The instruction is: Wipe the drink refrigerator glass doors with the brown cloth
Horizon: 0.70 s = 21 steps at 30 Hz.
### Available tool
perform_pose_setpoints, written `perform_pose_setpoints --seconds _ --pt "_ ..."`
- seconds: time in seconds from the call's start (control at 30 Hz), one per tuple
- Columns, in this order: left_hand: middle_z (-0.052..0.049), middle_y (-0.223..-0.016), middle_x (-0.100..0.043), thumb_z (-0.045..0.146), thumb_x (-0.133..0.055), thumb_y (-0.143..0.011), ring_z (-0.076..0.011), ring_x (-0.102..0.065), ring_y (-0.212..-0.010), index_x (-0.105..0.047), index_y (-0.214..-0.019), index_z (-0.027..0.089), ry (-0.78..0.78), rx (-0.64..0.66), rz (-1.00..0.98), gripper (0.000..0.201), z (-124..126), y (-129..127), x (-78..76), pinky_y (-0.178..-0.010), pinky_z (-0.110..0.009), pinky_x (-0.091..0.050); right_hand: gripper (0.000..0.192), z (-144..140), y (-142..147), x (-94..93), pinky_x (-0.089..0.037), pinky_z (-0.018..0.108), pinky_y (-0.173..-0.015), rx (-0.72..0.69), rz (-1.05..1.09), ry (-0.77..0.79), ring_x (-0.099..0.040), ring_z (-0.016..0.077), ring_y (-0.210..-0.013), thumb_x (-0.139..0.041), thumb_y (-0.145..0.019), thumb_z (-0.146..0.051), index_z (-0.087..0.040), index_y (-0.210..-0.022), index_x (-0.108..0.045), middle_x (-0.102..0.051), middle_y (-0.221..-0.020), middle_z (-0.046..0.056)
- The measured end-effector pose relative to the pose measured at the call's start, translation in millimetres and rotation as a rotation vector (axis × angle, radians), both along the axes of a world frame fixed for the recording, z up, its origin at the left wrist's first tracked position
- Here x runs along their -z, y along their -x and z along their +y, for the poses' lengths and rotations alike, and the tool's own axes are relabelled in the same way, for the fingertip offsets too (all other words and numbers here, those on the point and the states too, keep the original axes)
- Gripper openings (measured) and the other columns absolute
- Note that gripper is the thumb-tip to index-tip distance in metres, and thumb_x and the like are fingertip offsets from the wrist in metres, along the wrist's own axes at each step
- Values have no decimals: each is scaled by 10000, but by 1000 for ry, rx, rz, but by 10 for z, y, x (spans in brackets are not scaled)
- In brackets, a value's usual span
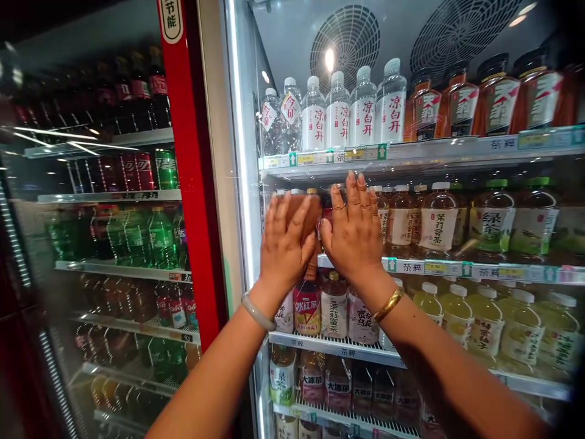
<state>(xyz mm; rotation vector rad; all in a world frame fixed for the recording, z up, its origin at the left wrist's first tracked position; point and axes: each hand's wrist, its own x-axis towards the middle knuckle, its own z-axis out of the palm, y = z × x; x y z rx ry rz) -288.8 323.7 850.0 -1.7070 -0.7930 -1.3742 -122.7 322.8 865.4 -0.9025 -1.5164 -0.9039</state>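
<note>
Clear glass (pixel 402 164) (mirroring lights) fronts left hand (pixel 284 244) and right hand (pixel 354 235), fingers straight, ungripping, near the fridge's (pixel 237 122) left edge.

Red cooler frame (pixel 185 134), green bottles (pixel 161 239) on a shelf (pixel 119 269), dark bottles (pixel 139 78) higher up, two vent grilles (pixel 351 36)

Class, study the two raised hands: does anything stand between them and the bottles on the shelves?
Yes, apparently: bright reflections suggest a glass door stands between the bottles and both the left hand and right hand. Whether either palm touches it is unclear.
</note>
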Motion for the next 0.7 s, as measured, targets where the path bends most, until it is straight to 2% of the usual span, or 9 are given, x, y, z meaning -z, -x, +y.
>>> perform_pose_setpoints --seconds 0.1,0.17,0.23,0.33,0.4,0.43,0.5,0.63,0.7 --pt "-144 -1687 -362 337 -555 -1004 -323 -230 -1620 -429 -1590 229 7 -20 -141 609 24 96 -191 -1325 -575 -228 668 0 -9 3 -204 635 -1335 -32 -6 7 -117 331 -1653 -520 -1004 -268 -127 -1629 -331 -196 -1751 181" --pt "-140 -1690 -356 349 -561 -1001 -320 -229 -1620 -413 -1596 236 12 -20 -144 623 14 93 -135 -1324 -576 -229 676 1 -18 4 -196 651 -1333 -65 -2 7 -113 330 -1654 -522 -998 -252 -140 -1634 -324 -190 -1754 172" --pt "-135 -1703 -333 327 -554 -1001 -319 -216 -1626 -385 -1608 262 17 -25 -102 634 -16 41 74 -1316 -585 -244 695 2 -29 3 -191 666 -1330 -101 -6 8 -103 325 -1656 -519 -993 -246 -163 -1647 -297 -186 -1758 155" --pt "-132 -1708 -318 291 -540 -1000 -326 -224 -1624 -339 -1624 302 13 -54 -82 655 -58 -70 478 -1293 -611 -290 709 6 -47 -1 -199 677 -1326 -146 -21 6 -107 337 -1655 -519 -992 -253 -166 -1655 -282 -190 -1757 156" --pt "-136 -1693 -341 293 -543 -999 -335 -244 -1616 -339 -1621 301 3 -75 -88 655 -59 -126 636 -1277 -621 -316 703 10 -56 -4 -213 685 -1317 -170 -24 -10 -129 348 -1651 -526 -986 -244 -155 -1647 -304 -202 -1752 167" --pt "-139 -1686 -353 301 -545 -998 -338 -248 -1614 -350 -1616 293 1 -81 -86 648 -54 -141 653 -1275 -621 -319 691 12 -58 -5 -222 688 -1312 -179 -23 -22 -143 352 -1648 -528 -984 -238 -147 -1638 -325 -214 -1747 175" --pt "-143 -1676 -367 320 -544 -1001 -339 -245 -1613 -383 -1601 270 3 -88 -77 624 -37 -146 566 -1285 -609 -302 655 15 -59 -9 -241 689 -1303 -182 -20 -41 -168 359 -1642 -530 -985 -241 -129 -1612 -376 -243 -1735 191" --pt "-144 -1686 -354 358 -525 -1020 -325 -236 -1615 -396 -1597 244 5 -83 -120 603 -3 -162 196 -1312 -585 -247 609 12 -57 -11 -239 646 -1315 -143 -35 -16 -167 353 -1642 -532 -1001 -269 -108 -1579 -431 -229 -1741 191" --pt "-131 -1698 -335 365 -513 -1030 -318 -221 -1620 -361 -1615 265 -7 -75 -143 612 4 -214 117 -1316 -584 -238 575 10 -63 -4 -227 627 -1326 -130 -42 -11 -152 331 -1648 -499 -1021 -263 -133 -1579 -442 -222 -1747 173"
